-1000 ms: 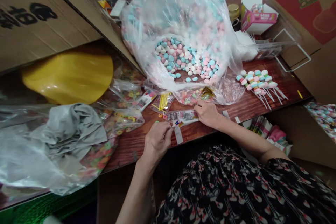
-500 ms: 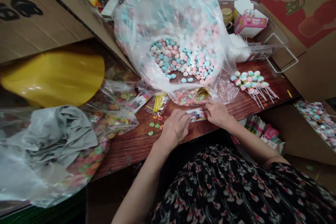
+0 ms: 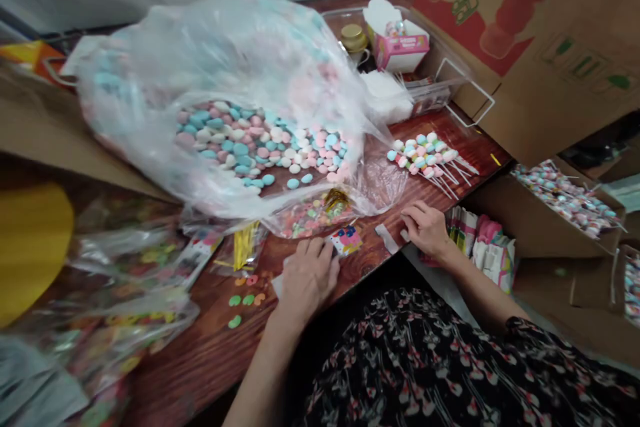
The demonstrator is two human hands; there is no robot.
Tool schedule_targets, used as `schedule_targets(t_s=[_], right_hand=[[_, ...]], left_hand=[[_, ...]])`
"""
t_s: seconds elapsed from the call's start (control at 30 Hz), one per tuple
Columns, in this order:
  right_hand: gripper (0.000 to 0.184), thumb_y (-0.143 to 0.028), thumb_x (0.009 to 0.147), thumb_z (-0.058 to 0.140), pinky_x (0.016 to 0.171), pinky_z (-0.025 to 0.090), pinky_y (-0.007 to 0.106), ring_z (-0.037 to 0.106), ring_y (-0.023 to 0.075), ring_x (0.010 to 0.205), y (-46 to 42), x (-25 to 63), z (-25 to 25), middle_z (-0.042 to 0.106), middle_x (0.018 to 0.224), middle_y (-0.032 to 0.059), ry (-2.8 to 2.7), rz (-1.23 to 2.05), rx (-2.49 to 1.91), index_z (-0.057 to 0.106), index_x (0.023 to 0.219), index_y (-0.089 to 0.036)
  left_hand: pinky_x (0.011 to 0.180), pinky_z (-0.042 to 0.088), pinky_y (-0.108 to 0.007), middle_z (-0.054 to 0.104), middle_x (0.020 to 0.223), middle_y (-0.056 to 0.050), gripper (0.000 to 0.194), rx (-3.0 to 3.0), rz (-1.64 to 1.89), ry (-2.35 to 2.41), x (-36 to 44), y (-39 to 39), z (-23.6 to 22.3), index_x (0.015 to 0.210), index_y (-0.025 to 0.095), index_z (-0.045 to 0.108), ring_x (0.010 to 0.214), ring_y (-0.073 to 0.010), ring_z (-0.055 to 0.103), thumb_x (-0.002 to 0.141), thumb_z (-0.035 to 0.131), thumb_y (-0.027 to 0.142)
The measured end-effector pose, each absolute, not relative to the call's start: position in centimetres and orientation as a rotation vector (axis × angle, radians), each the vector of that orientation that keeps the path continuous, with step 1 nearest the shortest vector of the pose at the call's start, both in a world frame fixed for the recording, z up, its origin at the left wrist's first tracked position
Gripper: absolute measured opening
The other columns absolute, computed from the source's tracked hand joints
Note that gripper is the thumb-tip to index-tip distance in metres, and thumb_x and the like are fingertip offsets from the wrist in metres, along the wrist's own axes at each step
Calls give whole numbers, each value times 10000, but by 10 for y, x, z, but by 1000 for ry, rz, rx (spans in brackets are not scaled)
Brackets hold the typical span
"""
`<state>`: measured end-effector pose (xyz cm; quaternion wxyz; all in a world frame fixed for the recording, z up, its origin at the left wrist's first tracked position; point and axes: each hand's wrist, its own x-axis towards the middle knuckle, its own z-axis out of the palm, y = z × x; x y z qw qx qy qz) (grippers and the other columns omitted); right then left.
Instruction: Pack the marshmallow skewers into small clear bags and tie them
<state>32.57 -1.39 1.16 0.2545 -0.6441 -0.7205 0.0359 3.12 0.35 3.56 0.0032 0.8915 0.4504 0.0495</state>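
Note:
My left hand (image 3: 307,278) is closed over a small white packet with a colourful printed end (image 3: 349,239) and holds it down on the table. Most of the packet is hidden under my fingers. My right hand (image 3: 425,230) is open above the table's front edge, fingers slightly curled and apart. Just left of its fingertips, a small whitish strip (image 3: 387,239) lies loose on the wood. Behind the packet lies a clear bag of coloured ring candies (image 3: 313,213) with a gold tie on it. Several loose ring candies (image 3: 249,300) lie left of my left hand.
A large clear bag (image 3: 235,33) of pastel candies stands open on the table (image 3: 200,360). Candy sticks (image 3: 425,153) lie at right, before a plastic tray (image 3: 440,90). Yellow ties (image 3: 244,247) are at left. Cardboard boxes (image 3: 540,107) stand right, one holding wrapped candy sticks (image 3: 565,197).
My right hand has left the packet and moved right, and a whitish strip now lies beside it. My left hand stays over the packet. The view has swung to the right.

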Motion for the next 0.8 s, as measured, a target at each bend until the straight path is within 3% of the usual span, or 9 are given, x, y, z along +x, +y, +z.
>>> schedule_targets(t_s=[0.23,0.5,0.67,0.8], right_hand=[[211,-207,920,477,796,425,290,581,183,861,-6,374,21,653,927,74,-1758,-155,-1901,687,921,-188],[231,-284,903,497,810,397,328,554,243,930,22,428,40,663,997,101,-1528,-484,-2154,693,983,-189],[290,-313,889,473,729,386,316,579,237,870,34,447,46,680,969,112,-1431,-351,-2344,715,971,-177],[318,-373,864,514,670,368,311,582,221,779,39,456,47,696,957,126,-1495,-159,-2483,736,987,-180]], left_hand=[[647,450,-322,608,881,-118,188,2881,-126,1450,48,6,42,896,132,653,850,-258,550,867,468,143],[645,450,-342,608,866,-132,270,2835,-175,1481,57,-1,49,890,105,667,854,-280,569,912,431,234],[647,424,-331,612,853,-117,220,2834,-177,1495,57,-2,38,867,117,662,832,-258,575,881,443,128],[663,405,-337,604,822,-106,199,2821,-52,1545,55,-9,30,849,136,647,809,-246,570,894,454,146]])
